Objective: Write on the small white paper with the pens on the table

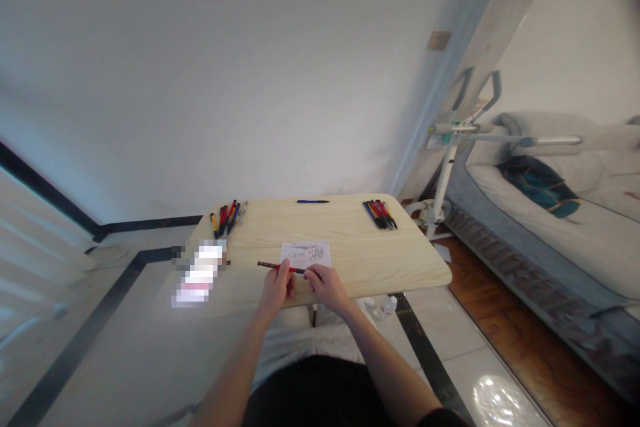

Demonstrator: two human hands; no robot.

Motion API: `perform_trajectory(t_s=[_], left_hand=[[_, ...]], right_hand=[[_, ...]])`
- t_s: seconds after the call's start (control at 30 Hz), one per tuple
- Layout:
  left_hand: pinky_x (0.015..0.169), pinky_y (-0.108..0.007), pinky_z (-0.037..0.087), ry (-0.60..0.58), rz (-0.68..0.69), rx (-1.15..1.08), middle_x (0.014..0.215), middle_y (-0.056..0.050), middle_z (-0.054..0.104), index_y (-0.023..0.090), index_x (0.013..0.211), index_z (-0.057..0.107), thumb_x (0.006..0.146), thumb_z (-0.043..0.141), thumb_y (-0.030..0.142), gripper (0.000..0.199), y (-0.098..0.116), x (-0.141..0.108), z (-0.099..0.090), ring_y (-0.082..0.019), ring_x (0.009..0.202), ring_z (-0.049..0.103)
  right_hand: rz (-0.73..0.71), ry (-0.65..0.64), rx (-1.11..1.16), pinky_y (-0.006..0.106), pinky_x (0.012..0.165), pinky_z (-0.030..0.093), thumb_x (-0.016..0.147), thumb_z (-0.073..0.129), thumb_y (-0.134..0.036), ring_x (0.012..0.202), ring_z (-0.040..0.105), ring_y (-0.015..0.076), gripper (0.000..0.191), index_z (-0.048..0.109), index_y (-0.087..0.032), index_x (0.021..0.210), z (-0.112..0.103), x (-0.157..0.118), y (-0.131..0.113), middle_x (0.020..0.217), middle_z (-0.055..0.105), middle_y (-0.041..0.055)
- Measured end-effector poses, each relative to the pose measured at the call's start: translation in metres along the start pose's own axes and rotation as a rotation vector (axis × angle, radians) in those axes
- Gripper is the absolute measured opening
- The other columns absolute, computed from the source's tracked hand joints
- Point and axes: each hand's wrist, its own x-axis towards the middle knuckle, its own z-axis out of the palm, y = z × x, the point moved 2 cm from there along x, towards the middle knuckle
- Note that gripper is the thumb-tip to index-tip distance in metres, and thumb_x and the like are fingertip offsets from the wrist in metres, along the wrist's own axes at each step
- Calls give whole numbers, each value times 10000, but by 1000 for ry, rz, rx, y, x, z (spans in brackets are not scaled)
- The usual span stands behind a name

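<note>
A red and black pen (271,265) lies level across both my hands above the near part of the table. My left hand (277,287) pinches its middle, and the pen's black end sticks out to the left. At the other end, my right hand (325,283) has its fingers closed on the dark tip part, which they partly hide. Just behind the hands rests a white sheet of paper (313,252) with dark marks on it. A single blue pen (313,201) lies at the table's far edge.
The light wooden table (380,260) stands against the wall. A pile of pens (380,215) lies at its right, loose pens (229,217) at its left. A blurred-out bright patch (200,273) covers the left edge. A plastic bottle (387,307) is below the front edge.
</note>
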Motion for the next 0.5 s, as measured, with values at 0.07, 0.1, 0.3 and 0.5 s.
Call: perform_trajectory(t_s=[0.07,0.1,0.3,0.5], left_hand=[[351,-212,278,0,-1,-6,377,8,430,182,427,309,790,319,554,520,0,0,0,-85,315,381],[349,-213,275,0,-3,-6,375,9,426,182,425,312,790,320,556,522,0,0,0,-85,313,380],[345,-221,264,-2,-16,8,364,8,416,179,417,339,794,313,561,537,-2,0,0,-92,307,375],[358,-219,272,-16,-1,26,365,5,415,171,413,367,801,304,555,549,-5,1,-2,-93,318,383]], right_hand=[[-2,0,-6,178,534,346,838,427,-231,525,482,99,246,588,-162,665,0,0,0,528,525,-24],[-4,-1,-9,179,541,350,836,431,-232,531,488,100,247,589,-163,660,0,0,0,533,533,-22],[-11,-14,28,181,575,368,847,423,-246,565,534,106,285,591,-169,630,0,-1,0,564,585,-12],[-38,-6,30,179,566,367,846,427,-243,556,538,103,294,592,-170,614,-1,-2,-2,560,585,-12]])
